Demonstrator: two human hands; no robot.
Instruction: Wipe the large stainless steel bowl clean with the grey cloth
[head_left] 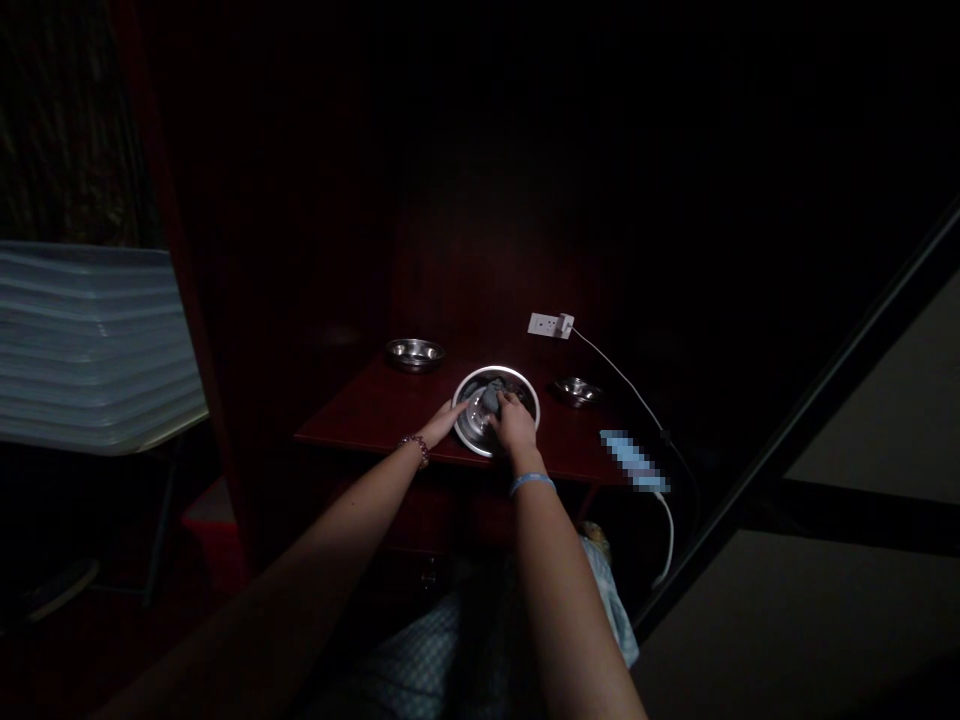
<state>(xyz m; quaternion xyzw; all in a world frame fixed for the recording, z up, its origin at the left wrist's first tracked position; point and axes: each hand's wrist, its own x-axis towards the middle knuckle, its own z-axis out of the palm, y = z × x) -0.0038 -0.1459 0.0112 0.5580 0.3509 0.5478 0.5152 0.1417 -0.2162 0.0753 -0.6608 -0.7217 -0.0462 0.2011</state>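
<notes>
A round steel bowl [525,385] stands on the dark red wooden table [375,415]. My left hand [444,420] rests on the bowl's left rim, fingers curled against its edge. My right hand [512,420] reaches into the bowl and presses a small grey cloth [491,393] against the inside, fingers closed on it. A bead bracelet sits on my left wrist, a light blue band on my right wrist.
A small steel bowl [415,352] stands at the back left, another small steel dish [577,390] to the right. A white wall socket with a plug [551,324] feeds a white cable [622,385] down the table's right side. A white stacked object [90,340] stands far left.
</notes>
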